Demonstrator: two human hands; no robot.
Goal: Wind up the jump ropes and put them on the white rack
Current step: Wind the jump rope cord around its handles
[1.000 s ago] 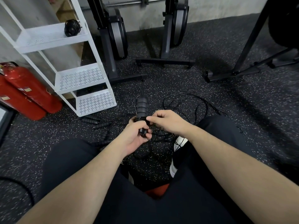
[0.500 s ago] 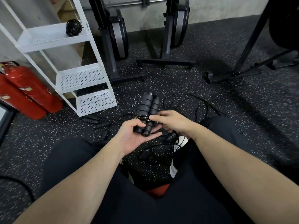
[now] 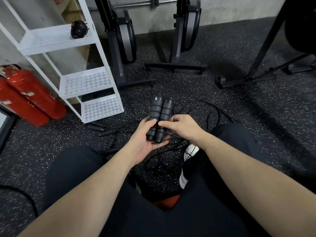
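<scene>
I hold two black jump-rope handles (image 3: 159, 117) side by side in my left hand (image 3: 145, 142), their lower ends lying in my palm and my thumb curled round their left side, so the pair points up and away from me. My right hand (image 3: 181, 128) comes in from the right, with thumb and forefinger pinching at the middle of the handles, where thin black cord is wrapped round them. Below and beyond my hands, loose black rope (image 3: 201, 113) lies tangled on the speckled floor (image 3: 222, 103), and more handles (image 3: 102, 130) lie near the foot of the white rack (image 3: 95, 82). That rack stands to my left, well apart from the handles I hold, and one wound rope (image 3: 79, 29) already sits on its top shelf. Two red fire extinguishers (image 3: 32, 98) lean just beside the rack.
</scene>
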